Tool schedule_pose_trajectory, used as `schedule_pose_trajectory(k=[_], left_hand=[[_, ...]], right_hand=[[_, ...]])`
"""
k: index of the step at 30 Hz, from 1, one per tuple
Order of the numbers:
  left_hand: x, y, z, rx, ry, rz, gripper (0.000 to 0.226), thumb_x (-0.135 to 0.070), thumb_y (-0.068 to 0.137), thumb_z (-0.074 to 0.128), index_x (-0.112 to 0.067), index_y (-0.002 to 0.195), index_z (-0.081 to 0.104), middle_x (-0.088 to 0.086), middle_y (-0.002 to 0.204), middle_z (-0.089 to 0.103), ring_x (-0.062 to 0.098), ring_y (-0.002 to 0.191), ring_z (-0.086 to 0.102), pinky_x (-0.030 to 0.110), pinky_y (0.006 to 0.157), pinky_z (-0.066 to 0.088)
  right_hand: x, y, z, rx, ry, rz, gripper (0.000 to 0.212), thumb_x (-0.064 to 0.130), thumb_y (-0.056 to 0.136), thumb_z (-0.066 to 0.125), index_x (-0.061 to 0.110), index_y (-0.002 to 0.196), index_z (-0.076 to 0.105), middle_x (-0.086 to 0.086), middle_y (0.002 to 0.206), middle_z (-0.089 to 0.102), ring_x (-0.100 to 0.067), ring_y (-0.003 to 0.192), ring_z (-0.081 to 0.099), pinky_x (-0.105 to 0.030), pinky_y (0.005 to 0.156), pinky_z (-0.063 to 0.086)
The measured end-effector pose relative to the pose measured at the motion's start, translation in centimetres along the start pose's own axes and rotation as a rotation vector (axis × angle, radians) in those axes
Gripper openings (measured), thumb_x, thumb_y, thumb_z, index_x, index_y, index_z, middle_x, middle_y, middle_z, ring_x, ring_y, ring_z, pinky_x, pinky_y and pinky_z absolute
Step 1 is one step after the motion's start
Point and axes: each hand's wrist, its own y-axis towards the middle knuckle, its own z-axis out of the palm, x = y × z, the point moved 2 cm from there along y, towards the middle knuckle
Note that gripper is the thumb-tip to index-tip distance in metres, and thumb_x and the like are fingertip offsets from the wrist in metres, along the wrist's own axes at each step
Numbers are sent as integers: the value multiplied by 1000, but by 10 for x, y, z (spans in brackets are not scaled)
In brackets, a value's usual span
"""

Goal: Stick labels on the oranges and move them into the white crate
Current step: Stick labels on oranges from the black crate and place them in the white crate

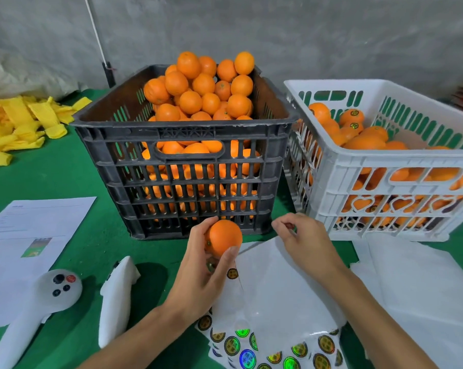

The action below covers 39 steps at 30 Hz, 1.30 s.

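Left grip (198, 265) wraps one orange (224, 237) at lower centre; right grip (302, 235) pinches something tiny, probably a label. White crate (385, 166) sits right. Sticker could fold onto itself if fumbled.

**A fruit-packing station, set up plainly**

This looks like a small fruit sorting and packing workspace rather than a home or shop. A black crate (183, 145) heaped with loose oranges (198, 86) stands on a table (65, 171) covered in green cloth, touching a white crate (385, 166) on its right that holds oranges already bearing round stickers. Sheets of shiny round labels (273, 344) lie at the near edge, and a pile of yellow foam fruit sleeves (20, 123) sits at the far left. A printed instruction sheet (33, 235) lies beside the black crate. Behind everything hangs a rough grey tarpaulin-like backdrop (305, 35), suggesting a shed or warehouse corner.
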Motion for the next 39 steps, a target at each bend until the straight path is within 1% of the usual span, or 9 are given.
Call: schedule_pose_trajectory(k=[4,7,10,17,21,24,30,35,39], left_hand=[[-11,-1,8,56,-55,13,61,-63,95,62,-53,146,30,-2,127,64,16,101,76,27,76,62],[-28,4,18,103,-96,43,57,-55,98,61,-53,146,30,-10,120,70,14,104,76,30,77,62],[-56,12,31,158,-160,85,61,-61,95,63,-52,146,32,8,120,69,17,103,76,21,81,58],[-97,28,77,276,-102,136,59,-64,92,64,-53,141,35,7,111,70,15,91,75,23,80,57],[-89,26,85,297,-64,99,57,-63,89,67,-56,138,38,9,110,69,17,91,75,29,82,56],[-83,24,74,274,-58,84,60,-62,89,70,-49,140,41,11,111,67,22,88,75,27,78,56],[-61,19,17,99,-113,-34,44,-56,93,71,-44,131,51,-2,98,66,24,62,67,28,56,55],[-36,6,-15,-29,-132,-171,48,-71,92,56,-36,125,51,13,105,61,21,63,66,29,58,56],[-17,-6,-19,-42,-130,-238,41,-67,98,45,-36,126,49,11,109,64,28,75,71,39,65,63]], right_hand=[[6,-5,2,115,44,32,16,26,101,65,19,99,79,9,88,74,-7,84,66,-29,78,54],[8,-6,-11,32,115,71,14,21,99,66,18,96,80,7,91,75,-12,89,67,-35,86,55],[-1,-6,-44,-31,75,98,14,22,97,67,22,88,79,8,94,76,-12,94,68,-36,87,55],[-48,-35,-122,-145,-324,169,21,42,99,63,27,91,74,8,91,72,-17,89,67,-27,61,42],[-57,-45,-135,-267,-608,78,32,43,104,55,21,94,75,2,93,70,-20,92,62,-36,77,51],[-44,-47,-126,-300,-531,-103,26,36,104,58,19,95,76,2,98,69,-21,96,57,-37,84,46],[9,-37,-65,145,-87,-312,23,38,98,68,22,111,77,10,108,70,-10,105,58,-37,93,49],[37,-25,2,509,-236,-408,22,25,100,60,15,112,76,-2,113,70,-21,105,62,-44,93,52],[36,-17,29,595,-225,-374,52,55,91,70,26,134,65,14,139,54,-8,131,44,-40,110,41]])
